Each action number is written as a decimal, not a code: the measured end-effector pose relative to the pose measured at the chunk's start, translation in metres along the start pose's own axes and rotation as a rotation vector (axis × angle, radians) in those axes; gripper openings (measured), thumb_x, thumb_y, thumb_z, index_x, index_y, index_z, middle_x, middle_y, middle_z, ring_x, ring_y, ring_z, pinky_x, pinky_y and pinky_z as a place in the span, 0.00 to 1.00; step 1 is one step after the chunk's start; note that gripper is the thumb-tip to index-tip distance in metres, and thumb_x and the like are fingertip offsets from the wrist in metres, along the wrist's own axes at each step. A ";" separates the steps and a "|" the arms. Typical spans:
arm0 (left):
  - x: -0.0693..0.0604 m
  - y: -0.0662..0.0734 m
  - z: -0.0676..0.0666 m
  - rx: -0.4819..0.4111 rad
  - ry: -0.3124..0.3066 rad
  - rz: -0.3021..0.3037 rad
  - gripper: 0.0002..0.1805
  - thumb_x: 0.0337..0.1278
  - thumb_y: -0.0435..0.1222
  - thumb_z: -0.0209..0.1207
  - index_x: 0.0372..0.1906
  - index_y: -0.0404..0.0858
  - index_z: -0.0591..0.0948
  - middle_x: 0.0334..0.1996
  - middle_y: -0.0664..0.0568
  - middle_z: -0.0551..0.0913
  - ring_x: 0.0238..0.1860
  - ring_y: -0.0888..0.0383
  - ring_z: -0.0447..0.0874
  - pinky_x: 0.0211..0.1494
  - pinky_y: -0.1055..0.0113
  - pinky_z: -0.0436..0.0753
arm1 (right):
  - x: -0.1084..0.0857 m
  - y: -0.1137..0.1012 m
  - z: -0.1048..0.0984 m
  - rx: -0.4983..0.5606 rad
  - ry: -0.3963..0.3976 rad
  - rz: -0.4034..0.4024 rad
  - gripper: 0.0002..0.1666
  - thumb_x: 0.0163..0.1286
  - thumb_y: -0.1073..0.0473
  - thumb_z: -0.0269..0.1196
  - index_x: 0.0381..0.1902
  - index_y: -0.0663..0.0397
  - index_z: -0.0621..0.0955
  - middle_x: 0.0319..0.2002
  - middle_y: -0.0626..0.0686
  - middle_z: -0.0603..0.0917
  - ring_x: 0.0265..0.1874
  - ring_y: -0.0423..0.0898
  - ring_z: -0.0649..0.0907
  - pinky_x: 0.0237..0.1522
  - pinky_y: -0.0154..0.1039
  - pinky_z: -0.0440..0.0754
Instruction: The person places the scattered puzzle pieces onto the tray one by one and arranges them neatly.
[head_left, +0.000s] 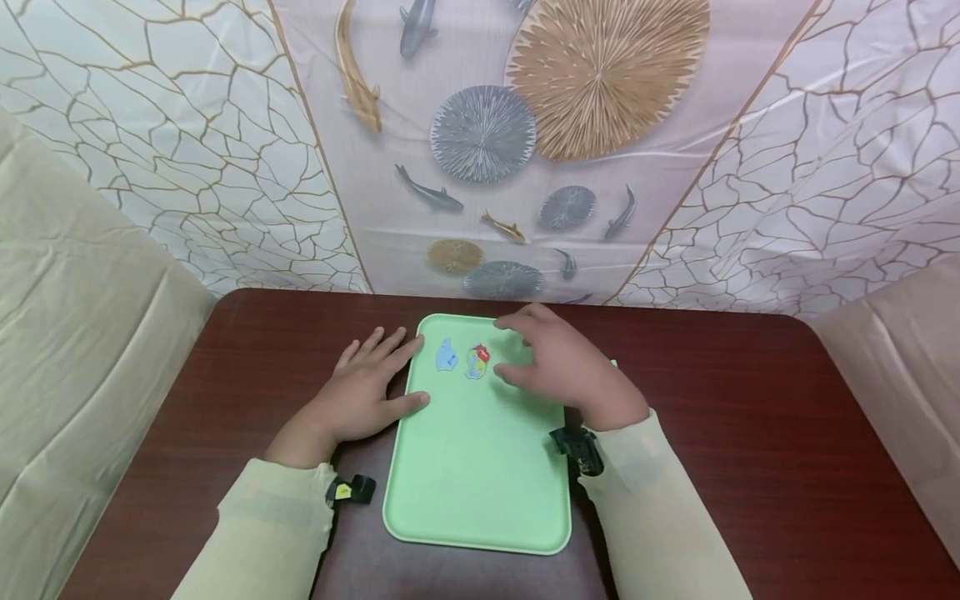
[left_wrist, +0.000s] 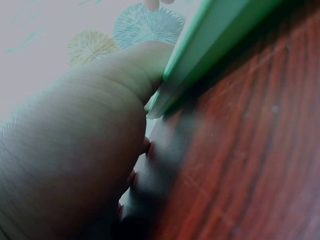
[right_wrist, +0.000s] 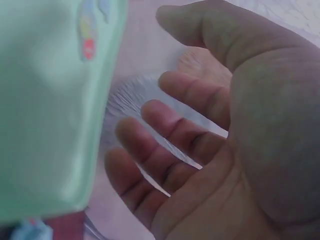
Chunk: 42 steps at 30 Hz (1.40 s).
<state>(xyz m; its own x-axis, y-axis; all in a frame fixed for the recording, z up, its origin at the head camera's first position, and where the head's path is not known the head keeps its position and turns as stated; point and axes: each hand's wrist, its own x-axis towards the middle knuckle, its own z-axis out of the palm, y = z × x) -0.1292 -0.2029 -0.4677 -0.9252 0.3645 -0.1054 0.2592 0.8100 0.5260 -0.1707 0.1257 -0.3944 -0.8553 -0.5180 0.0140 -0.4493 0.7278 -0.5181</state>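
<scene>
Arranging seemed underway: a blue cutout [head_left: 446,356] and multicoloured cutout [head_left: 477,362] lay far on the green tray [head_left: 480,475]. The left hand [head_left: 362,393], fingers spread, touched its left rim; the empty right hand [head_left: 558,360] hovered, fingers parted; adjusting likely required pinching.

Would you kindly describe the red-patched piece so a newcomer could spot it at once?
Start with the light green tray whose edge the left hand touches. Toward its far end, the patterned piece lies near the right hand. Red and yellow patches set it apart from the blue piece beside it.
</scene>
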 end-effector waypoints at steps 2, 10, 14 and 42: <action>0.000 0.000 0.000 0.001 -0.001 -0.001 0.51 0.78 0.66 0.62 0.94 0.59 0.55 0.94 0.47 0.49 0.95 0.37 0.36 0.92 0.29 0.38 | -0.004 0.002 -0.009 -0.016 0.011 0.021 0.40 0.72 0.49 0.78 0.77 0.53 0.81 0.71 0.59 0.80 0.55 0.60 0.90 0.60 0.54 0.89; 0.000 -0.001 0.000 -0.003 -0.006 -0.002 0.51 0.78 0.65 0.63 0.94 0.59 0.55 0.94 0.47 0.49 0.95 0.37 0.36 0.92 0.29 0.37 | -0.026 0.008 -0.045 -0.088 -0.026 0.202 0.40 0.76 0.47 0.75 0.79 0.58 0.79 0.77 0.63 0.77 0.73 0.62 0.80 0.74 0.63 0.81; 0.000 0.000 -0.001 -0.007 -0.005 0.000 0.51 0.78 0.66 0.63 0.94 0.59 0.55 0.94 0.47 0.49 0.95 0.37 0.36 0.92 0.28 0.37 | -0.035 0.011 -0.059 -0.106 -0.051 0.285 0.40 0.76 0.46 0.74 0.77 0.62 0.79 0.73 0.67 0.80 0.71 0.65 0.80 0.73 0.67 0.80; 0.000 -0.001 -0.001 -0.010 -0.009 0.002 0.51 0.77 0.67 0.62 0.94 0.59 0.54 0.95 0.47 0.49 0.95 0.37 0.35 0.92 0.28 0.37 | -0.043 0.069 -0.053 -0.082 -0.252 0.546 0.37 0.60 0.50 0.80 0.61 0.66 0.83 0.52 0.63 0.89 0.45 0.57 0.86 0.48 0.54 0.88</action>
<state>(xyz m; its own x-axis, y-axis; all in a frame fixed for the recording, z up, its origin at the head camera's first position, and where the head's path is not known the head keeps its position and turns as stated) -0.1294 -0.2038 -0.4671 -0.9222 0.3699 -0.1123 0.2577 0.8047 0.5348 -0.1783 0.2222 -0.3852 -0.8850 -0.1426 -0.4433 0.0108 0.9454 -0.3256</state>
